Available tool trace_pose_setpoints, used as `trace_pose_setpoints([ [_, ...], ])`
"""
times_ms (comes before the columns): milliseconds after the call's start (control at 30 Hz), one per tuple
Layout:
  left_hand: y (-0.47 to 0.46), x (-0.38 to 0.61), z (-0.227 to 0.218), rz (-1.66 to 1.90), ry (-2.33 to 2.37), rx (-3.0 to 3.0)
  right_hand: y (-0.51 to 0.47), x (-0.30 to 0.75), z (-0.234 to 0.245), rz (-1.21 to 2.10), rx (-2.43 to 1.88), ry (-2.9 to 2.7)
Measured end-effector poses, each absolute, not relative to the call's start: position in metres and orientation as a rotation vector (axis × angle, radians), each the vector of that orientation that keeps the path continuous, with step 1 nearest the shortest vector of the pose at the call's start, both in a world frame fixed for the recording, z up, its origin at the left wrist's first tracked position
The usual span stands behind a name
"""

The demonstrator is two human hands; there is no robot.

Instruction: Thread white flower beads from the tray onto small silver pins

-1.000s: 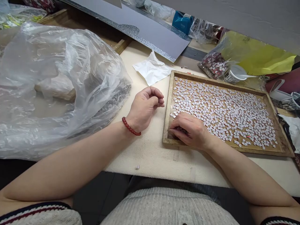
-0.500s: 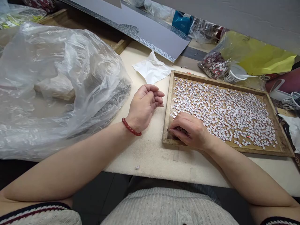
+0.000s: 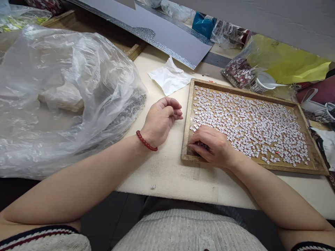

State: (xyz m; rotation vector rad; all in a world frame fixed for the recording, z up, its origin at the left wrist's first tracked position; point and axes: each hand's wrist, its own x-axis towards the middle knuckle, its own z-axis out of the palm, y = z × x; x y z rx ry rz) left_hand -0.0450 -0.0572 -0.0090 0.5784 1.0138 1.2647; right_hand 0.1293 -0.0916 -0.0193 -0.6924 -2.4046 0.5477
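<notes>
A shallow wooden tray (image 3: pixel 187 139) lies on the right of the table, with many tiny white flower-like pieces (image 3: pixel 251 125) spread over its brown bottom. At the tray's near left corner my right hand (image 3: pixel 210 144) reaches in, thumb and fingers drawn together. A few pieces show under its fingers, but its fingertips are hidden. My left hand (image 3: pixel 161 120), with a red bead bracelet (image 3: pixel 146 141) at the wrist, is just left of the tray, apart from it. Its palm is turned up and its fingers are curled toward the thumb; whatever they hold is hidden.
A large clear plastic bag (image 3: pixel 104 87) covers the left side. A crumpled white tissue (image 3: pixel 170 75) lies behind my left hand. Behind the tray are a bag of red and white bits (image 3: pixel 239 71) and a paper cup (image 3: pixel 261 83). One tiny piece (image 3: pixel 153 187) lies near the table's front edge.
The fingers of my left hand have curled in more toward the thumb, and the hand has tipped slightly. My right hand stays in the same place at the tray's corner.
</notes>
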Motion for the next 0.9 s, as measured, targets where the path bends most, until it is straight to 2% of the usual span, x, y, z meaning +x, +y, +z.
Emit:
trace_pose_setpoints([
  [900,-0.0558,-0.0504,-0.0121,1.228,0.961,0.711,-0.0909,0.1293,-0.0209,0.536,-0.692,-2.42],
])
